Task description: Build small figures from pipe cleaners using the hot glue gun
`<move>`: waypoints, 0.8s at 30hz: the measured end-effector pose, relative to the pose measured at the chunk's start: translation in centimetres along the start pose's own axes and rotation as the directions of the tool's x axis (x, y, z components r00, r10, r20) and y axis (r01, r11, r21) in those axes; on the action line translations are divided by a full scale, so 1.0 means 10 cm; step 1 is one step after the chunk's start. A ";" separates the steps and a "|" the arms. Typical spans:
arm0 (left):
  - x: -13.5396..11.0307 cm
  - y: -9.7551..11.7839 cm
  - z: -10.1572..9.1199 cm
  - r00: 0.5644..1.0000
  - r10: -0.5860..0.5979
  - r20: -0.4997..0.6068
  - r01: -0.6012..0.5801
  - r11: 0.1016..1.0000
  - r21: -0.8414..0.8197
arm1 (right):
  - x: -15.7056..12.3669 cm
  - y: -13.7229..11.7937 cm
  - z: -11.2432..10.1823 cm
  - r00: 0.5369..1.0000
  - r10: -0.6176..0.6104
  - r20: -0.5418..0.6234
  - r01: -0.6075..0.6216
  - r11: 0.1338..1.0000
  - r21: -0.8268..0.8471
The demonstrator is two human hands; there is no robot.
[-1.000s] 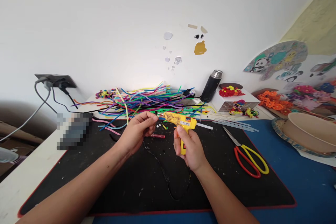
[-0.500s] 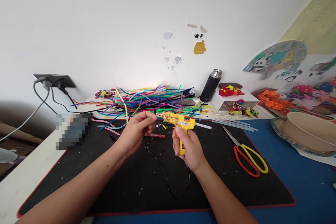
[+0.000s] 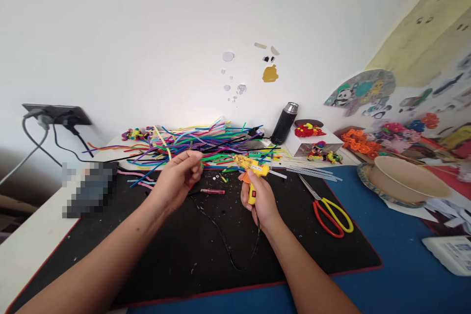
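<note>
My right hand (image 3: pixel 262 197) is wrapped round the handle of a yellow hot glue gun (image 3: pixel 253 167), whose nozzle points left. A clear glue stick (image 3: pixel 278 174) sticks out of its back end, and a black cord (image 3: pixel 225 245) loops down over the mat. To the left of the nozzle, my left hand (image 3: pixel 177 179) is closed in a pinch, with a gap between it and the gun. What its fingertips hold is too small or hidden to make out. A red pen-like tool (image 3: pixel 212 191) lies on the mat between the hands.
Colourful pipe cleaners (image 3: pixel 198 140) are heaped along the wall. Scissors (image 3: pixel 326 206) and several loose glue sticks (image 3: pixel 316 172) lie to the right. Behind stand a black flask (image 3: pixel 284 125) and a white box (image 3: pixel 312 146). A beige bowl (image 3: pixel 408 181) is at far right.
My left hand and the glue gun's nozzle have drawn apart; the gun is tilted a little more. The whole view has shifted slightly to the right.
</note>
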State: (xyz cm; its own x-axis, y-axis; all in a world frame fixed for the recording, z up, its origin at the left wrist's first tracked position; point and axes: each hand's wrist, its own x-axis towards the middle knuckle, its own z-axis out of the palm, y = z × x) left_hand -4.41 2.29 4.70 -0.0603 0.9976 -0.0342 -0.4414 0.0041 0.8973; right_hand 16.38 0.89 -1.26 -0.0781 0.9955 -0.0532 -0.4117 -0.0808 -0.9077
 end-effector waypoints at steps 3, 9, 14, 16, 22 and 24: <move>0.00 0.28 -0.05 0.992 0.122 -0.025 -0.123 0.991 -0.045 | 0.05 0.07 -0.06 0.997 0.014 -0.078 -0.014 1.000 -0.005; -0.05 0.62 -0.10 0.971 0.234 -0.057 -0.238 0.968 -0.075 | -0.09 0.04 -0.19 0.995 0.069 -0.079 -0.075 0.993 -0.089; -0.14 0.54 -0.03 0.970 0.230 0.085 -0.225 0.972 -0.062 | -0.26 -0.13 -0.39 0.986 0.153 -0.069 -0.166 0.949 -0.269; -0.19 0.50 0.01 0.964 0.235 0.125 -0.231 0.972 -0.045 | -0.29 -0.20 -0.47 0.980 0.191 -0.064 -0.201 0.917 -0.345; -0.30 0.42 0.10 0.966 0.194 0.174 -0.201 0.979 0.027 | -0.32 -0.35 -0.57 0.947 0.307 -0.097 -0.312 0.805 -0.504; -0.31 0.41 0.11 0.963 0.195 0.184 -0.204 0.978 0.036 | -0.31 -0.37 -0.58 0.933 0.347 -0.098 -0.342 0.763 -0.549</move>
State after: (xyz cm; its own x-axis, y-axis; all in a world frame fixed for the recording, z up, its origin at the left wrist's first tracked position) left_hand -5.05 -0.68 8.93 0.0212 0.9746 0.2228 -0.3871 -0.1975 0.9007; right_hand 23.39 -1.57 -0.19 -0.1272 0.9052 -0.4056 0.2116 -0.3747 -0.9027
